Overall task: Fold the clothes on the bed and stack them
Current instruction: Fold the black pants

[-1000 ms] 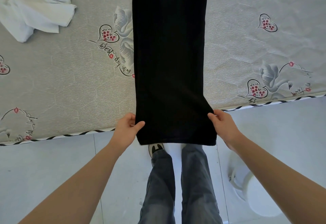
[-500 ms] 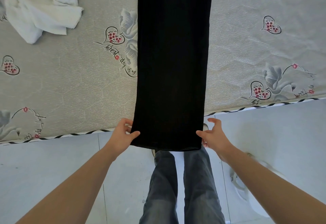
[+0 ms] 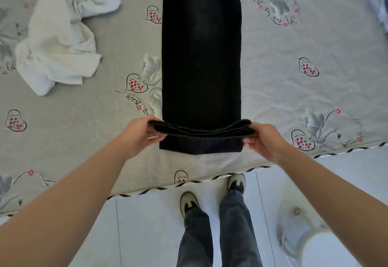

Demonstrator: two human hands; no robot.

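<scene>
Long black trousers (image 3: 201, 56) lie lengthwise down the middle of the bed (image 3: 294, 90), their near end lifted and doubled back into a fold. My left hand (image 3: 139, 133) pinches the left corner of that lifted hem. At the right corner, my right hand (image 3: 265, 140) grips the same hem. The fold hangs just above the mattress, near the bed's front edge. A crumpled white garment (image 3: 60, 35) lies on the bed at the upper left, apart from both hands.
A bluish-white garment (image 3: 380, 4) shows at the bed's far right edge. The bed's striped front edge (image 3: 168, 187) runs across below my arms. My legs and shoes (image 3: 189, 201) stand on the white tiled floor, with a white rounded object (image 3: 304, 235) at the lower right.
Both hands have lifted the trousers' hem from over the bed's edge and carried it forward onto the bed, making a fold. The view has shifted further over the bed.
</scene>
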